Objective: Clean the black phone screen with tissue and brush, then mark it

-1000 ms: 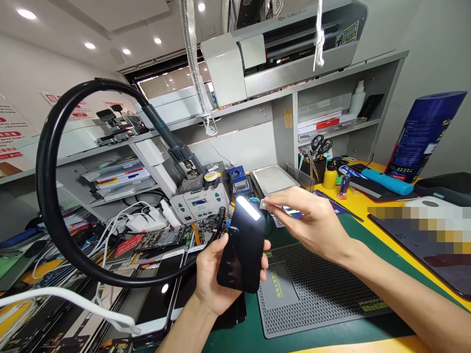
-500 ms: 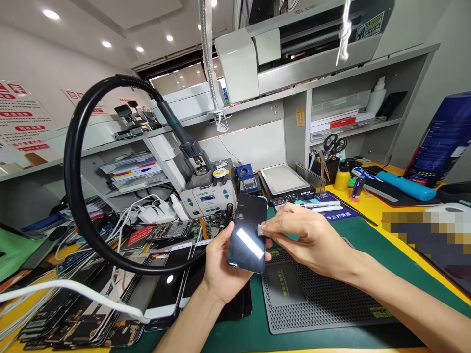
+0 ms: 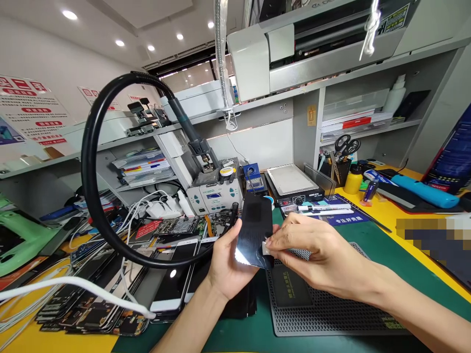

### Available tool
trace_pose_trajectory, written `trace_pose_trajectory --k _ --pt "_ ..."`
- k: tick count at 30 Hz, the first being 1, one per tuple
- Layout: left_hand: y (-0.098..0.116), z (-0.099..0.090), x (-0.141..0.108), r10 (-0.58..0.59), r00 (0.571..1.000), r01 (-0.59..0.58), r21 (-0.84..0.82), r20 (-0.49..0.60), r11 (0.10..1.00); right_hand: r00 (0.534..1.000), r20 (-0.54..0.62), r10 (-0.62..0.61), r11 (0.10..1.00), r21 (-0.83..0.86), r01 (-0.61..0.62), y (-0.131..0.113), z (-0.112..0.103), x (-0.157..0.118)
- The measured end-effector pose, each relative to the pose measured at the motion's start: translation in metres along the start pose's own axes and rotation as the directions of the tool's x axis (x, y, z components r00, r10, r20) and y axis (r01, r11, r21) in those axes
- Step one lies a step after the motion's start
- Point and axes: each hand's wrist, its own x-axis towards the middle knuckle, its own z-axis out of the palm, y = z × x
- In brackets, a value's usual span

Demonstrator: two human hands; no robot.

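A black smartphone (image 3: 253, 228), tilted with a bright reflection near its lower end, rests in my left hand (image 3: 230, 262). The thumb lies along its left edge and fingertips show at the right edge. My right hand (image 3: 312, 245) pinches a small, flat, whitish piece (image 3: 265, 248) between thumb and fingers. That piece touches the phone's right edge near the lower corner; its exact kind is unclear. Both hands are above a green work mat (image 3: 253, 333) and a grey perforated pad (image 3: 294, 321).
Several phones (image 3: 171, 279) and stacked screens (image 3: 88, 306) lie at the left, crossed by a white cable (image 3: 81, 289). A black hose (image 3: 88, 196) loops above them. Behind stand a soldering station (image 3: 215, 193), a flat heating plate (image 3: 292, 181), pens (image 3: 327, 211) and a yellow bottle (image 3: 353, 180).
My right hand has slid the whitish piece down the phone's right edge toward the lower corner. The phone's tilt has changed, moving the reflection to its bottom end. The whole view has shifted.
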Motion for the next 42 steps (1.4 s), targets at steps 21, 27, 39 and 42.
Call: trace_pose_trajectory --k 21,27,39,42 --pt "-0.008 -0.004 -0.004 -0.115 0.988 0.103 0.111 0.101 0.988 0.940 -0.307 0.150 0.957 -0.193 -0.216 0.024 -0.009 0.003" --pt "-0.008 -0.002 -0.004 -0.107 0.991 0.098 0.119 0.076 0.988 0.958 -0.268 0.104 0.971 -0.181 -0.155 0.022 -0.005 0.002" --pt "-0.003 -0.008 0.001 -0.058 0.994 0.056 -0.025 -0.088 0.998 1.000 0.003 -0.006 0.998 0.057 0.006 -0.009 0.013 -0.001" --pt "-0.004 -0.008 0.000 -0.050 0.997 0.050 -0.005 -0.059 0.999 0.999 -0.018 0.028 0.999 0.019 -0.027 -0.005 0.014 -0.003"
